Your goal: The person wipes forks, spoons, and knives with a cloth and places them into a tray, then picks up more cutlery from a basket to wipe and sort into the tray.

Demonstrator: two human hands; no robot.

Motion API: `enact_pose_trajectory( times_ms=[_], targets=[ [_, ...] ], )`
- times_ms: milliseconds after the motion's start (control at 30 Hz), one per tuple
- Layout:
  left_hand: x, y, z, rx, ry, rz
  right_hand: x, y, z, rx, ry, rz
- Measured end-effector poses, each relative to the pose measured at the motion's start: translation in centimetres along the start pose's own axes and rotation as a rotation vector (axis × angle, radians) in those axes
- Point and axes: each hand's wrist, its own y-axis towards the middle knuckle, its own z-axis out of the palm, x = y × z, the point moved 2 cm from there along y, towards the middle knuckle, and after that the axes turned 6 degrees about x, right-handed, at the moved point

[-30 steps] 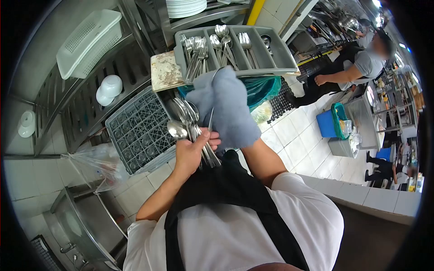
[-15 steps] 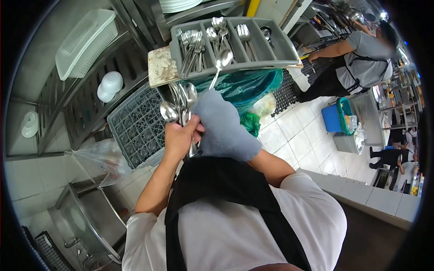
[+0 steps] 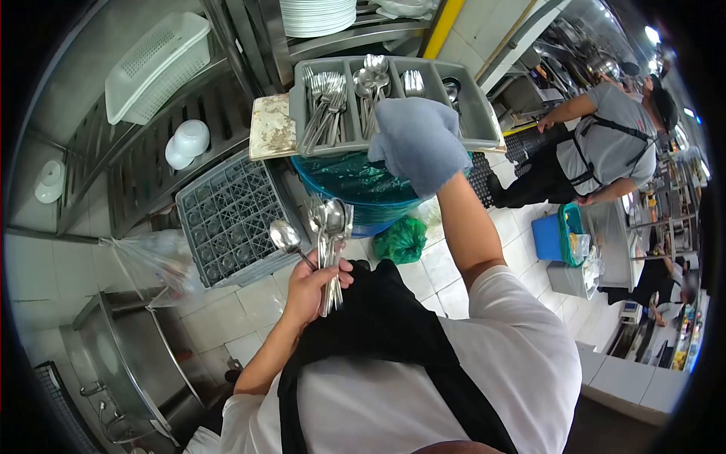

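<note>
My left hand (image 3: 311, 291) is closed round the handles of a bunch of spoons and forks (image 3: 330, 227), heads up, in front of my apron. One spoon (image 3: 285, 236) sticks out to the left of the bunch. A blue-grey cloth (image 3: 420, 140) covers my right hand, hiding its fingers; the hand carries the cloth over the front edge of the grey cutlery tray (image 3: 478, 113). Inside the tray, forks (image 3: 327, 98) lie in the left compartment and spoons (image 3: 370, 79) beside them. More forks (image 3: 413, 83) and a dark, round-headed utensil (image 3: 451, 87) are further right. The cloth hides part of the tray.
Under the tray is a bin lined with a green bag (image 3: 340, 181). A grey glass rack (image 3: 234, 227) stands at left, below a slatted shelf with white bowls (image 3: 190, 138). A green bag (image 3: 401, 240) lies on the floor. A co-worker (image 3: 612, 136) stands at right.
My right hand and the cloth have moved up and right, from beside the bunch to the tray. The spoon that stuck up from the cloth no longer shows there. My left hand is lower.
</note>
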Motion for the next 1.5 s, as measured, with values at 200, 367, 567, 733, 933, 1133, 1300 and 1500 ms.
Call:
enact_pose_trajectory(
  times_ms=[200,367,567,733,933,1133,1300,1500],
  targets=[
    [1.2,0.1,1.3,-0.141,0.070,0.029,-3.1,-5.4,-1.2,-0.514,0.523,-0.250],
    [-1.1,0.9,1.7,-0.251,0.139,0.135,-3.4,-10.0,-1.1,-0.847,1.009,-0.354],
    [-3.5,2.4,4.1,-0.181,0.144,0.236,1.9,-14.8,0.1,-0.786,0.757,-0.019],
    [-2.6,2.1,4.9,-0.107,0.213,0.293,6.3,-13.5,-1.9,-0.645,0.826,-0.242],
    [-3.9,0.3,4.0,-0.047,0.251,0.255,7.5,-12.8,-2.9,-0.671,0.863,-0.141],
    [-5.1,-1.8,0.8,-0.040,0.206,0.155,8.7,-11.4,-4.3,-0.545,0.687,0.185],
    [-4.5,-2.8,-0.7,-0.036,0.211,0.185,9.7,-15.1,-6.5,-0.506,0.877,0.158],
    [-3.1,-3.0,-1.0,0.061,0.219,0.164,14.8,-12.1,-1.2,-0.447,1.328,-0.199]
  ],
)
